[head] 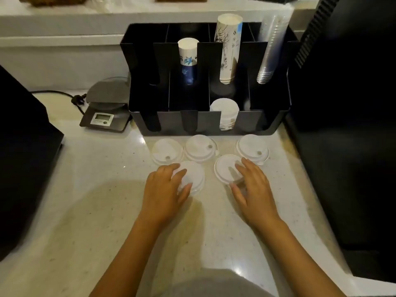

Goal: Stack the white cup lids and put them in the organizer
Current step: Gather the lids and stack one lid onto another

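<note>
Several white cup lids lie on the pale counter in front of the black organizer (265, 123). Three sit in a back row: a left lid (166, 150), a middle lid (199, 146) and a right lid (251, 146). My left hand (165, 189) rests on a front-left lid (194, 174), fingers curled over its near edge. My right hand (252, 187) lies over a front-right lid (225, 168), fingers spread around its right side. Neither lid is clearly lifted. A short stack of white lids (225, 110) stands in the organizer's front third slot.
The organizer's back slots hold a blue-printed paper cup stack (188, 54), a taller paper cup stack (228, 48) and clear plastic cups (270, 50). A small digital scale (105, 116) with a cable sits to the left. Dark machines (347, 125) flank the counter on both sides.
</note>
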